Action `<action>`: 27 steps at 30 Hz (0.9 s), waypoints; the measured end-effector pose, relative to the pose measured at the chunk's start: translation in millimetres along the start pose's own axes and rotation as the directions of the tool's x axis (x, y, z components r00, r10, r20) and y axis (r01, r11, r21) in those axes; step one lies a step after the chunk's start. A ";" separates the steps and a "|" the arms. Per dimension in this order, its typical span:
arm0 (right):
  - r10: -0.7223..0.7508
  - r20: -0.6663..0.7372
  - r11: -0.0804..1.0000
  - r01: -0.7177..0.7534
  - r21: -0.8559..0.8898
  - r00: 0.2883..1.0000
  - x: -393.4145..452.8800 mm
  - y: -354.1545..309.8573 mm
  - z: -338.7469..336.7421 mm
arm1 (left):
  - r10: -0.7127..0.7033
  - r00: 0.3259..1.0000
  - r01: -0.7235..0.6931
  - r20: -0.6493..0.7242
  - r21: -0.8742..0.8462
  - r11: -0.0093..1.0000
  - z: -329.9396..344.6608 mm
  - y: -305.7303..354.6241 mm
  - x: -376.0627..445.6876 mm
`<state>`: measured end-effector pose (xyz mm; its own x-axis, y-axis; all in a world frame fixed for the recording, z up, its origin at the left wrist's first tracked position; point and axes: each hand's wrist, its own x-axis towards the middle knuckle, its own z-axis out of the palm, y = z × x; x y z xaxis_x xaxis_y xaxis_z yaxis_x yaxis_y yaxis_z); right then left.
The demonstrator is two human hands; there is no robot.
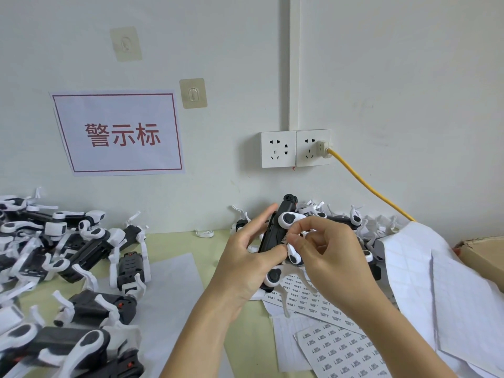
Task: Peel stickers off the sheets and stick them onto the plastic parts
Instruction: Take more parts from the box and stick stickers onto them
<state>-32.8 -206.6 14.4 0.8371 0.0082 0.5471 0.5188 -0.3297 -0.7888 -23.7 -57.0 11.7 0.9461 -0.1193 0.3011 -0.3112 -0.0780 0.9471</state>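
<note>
My left hand (245, 257) grips a black-and-white plastic part (275, 233), a folded drone body, held upright above the table. My right hand (327, 252) pinches a small printed sticker (285, 238) against the side of that part, thumb and forefinger meeting on it. Below my hands lie sticker sheets (338, 347) with rows of small printed labels. Part of the drone body is hidden behind my fingers.
A heap of the same plastic parts (81, 257) covers the table's left side; another heap (354, 222) lies behind my hands by the wall. Used blank backing sheets (447, 296) drape at right beside a cardboard box (482, 255). A yellow cable (368, 186) runs from the wall socket.
</note>
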 end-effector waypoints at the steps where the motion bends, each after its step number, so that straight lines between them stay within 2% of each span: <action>1: -0.009 -0.002 1.000 0.009 -0.008 1.000 -0.2 0.3 0.2 | 0.000 1.000 0.000 0.000 -0.003 1.000 0.0 0.4 -0.1; 27: -0.060 -0.052 0.998 0.058 -0.036 0.997 0.0 9.6 5.7 | 0.012 0.999 -0.012 -0.034 0.010 1.000 0.3 1.0 -0.7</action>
<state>-26.8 -204.4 5.2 0.7944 -0.0217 0.6070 0.5597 -0.3621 -0.7454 -24.6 -57.3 12.4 0.9448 -0.0866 0.3159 -0.3230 -0.0861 0.9425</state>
